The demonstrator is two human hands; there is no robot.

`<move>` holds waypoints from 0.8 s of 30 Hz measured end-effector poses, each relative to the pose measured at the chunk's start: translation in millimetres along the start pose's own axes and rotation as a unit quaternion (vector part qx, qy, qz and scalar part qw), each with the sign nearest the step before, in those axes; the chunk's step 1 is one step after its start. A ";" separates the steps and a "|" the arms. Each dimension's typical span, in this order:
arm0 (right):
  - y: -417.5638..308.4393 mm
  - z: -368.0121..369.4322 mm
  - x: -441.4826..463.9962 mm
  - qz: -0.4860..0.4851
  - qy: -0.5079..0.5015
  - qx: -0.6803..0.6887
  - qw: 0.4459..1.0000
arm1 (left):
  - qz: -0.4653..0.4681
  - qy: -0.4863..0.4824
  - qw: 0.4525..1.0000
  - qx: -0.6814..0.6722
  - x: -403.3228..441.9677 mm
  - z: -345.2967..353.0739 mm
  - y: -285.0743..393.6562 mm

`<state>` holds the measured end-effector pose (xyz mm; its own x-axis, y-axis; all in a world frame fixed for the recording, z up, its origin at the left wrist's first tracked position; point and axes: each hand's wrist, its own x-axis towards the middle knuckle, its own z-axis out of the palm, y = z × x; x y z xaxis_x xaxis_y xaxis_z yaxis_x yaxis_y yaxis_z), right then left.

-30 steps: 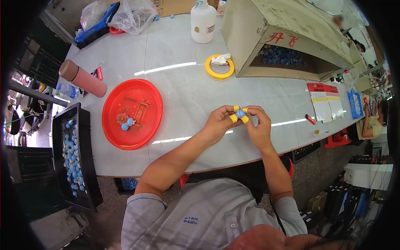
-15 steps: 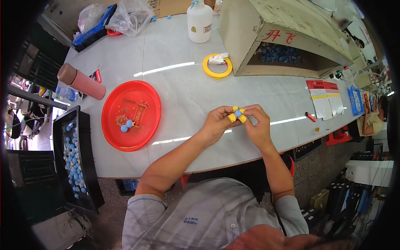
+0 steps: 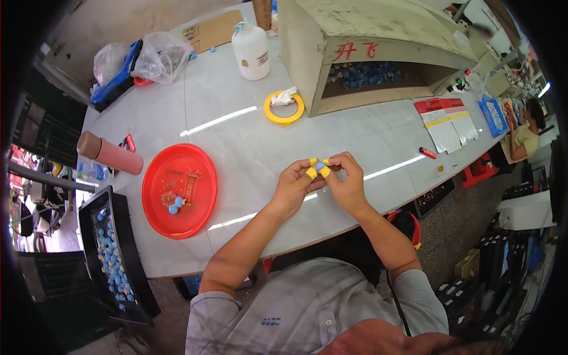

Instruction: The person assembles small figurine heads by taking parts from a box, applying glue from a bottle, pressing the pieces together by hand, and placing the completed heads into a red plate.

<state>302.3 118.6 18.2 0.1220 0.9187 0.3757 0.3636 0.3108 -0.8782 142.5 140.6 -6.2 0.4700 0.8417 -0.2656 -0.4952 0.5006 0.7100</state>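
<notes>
Between the fingertips of both hands is a small blue piece point(image 3: 320, 166), partly covered by yellow-wrapped fingertips. My left hand point(image 3: 294, 184) pinches it from the left, and my right hand point(image 3: 346, 182) grips it from the right. Both hands are just above the grey table point(image 3: 248, 148). To their left lies a round red tray point(image 3: 155, 195) with blue balls point(image 3: 175, 206) on its patterned bottom. A black bin point(image 3: 142, 284) at the table's left edge holds several more blue balls point(image 3: 112, 254).
Yellow tape point(image 3: 271, 114) with crumpled white paper lies beyond my hands, near a white bottle point(image 3: 251, 52). A pink flask point(image 3: 118, 157) lies at left. A metal shelf box point(image 3: 307, 71) holds blue pieces. Another person point(image 3: 523, 139) sits far right.
The whole view has shifted and tilted, so the table's objects sit lower and the shelf box further left. My hands still hold the blue piece, with fingertips slightly rearranged around it.
</notes>
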 end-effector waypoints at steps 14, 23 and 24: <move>-4.0 5.5 7.7 0.137 -0.083 -0.035 0.986 | -0.010 0.089 0.995 0.055 -4.8 -4.9 11.1; 2.1 17.8 9.5 0.159 -0.082 -0.067 0.982 | 0.022 0.106 0.990 0.087 -4.0 4.2 13.8; 3.6 19.7 9.8 0.155 -0.080 -0.074 0.982 | 0.023 0.114 0.988 0.097 -3.7 1.9 13.6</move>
<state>286.6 133.5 12.9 0.1057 0.9938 0.0353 0.4632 -0.0178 -0.8861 135.4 143.8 5.7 0.2621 0.8975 -0.3547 -0.3528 0.4312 0.8304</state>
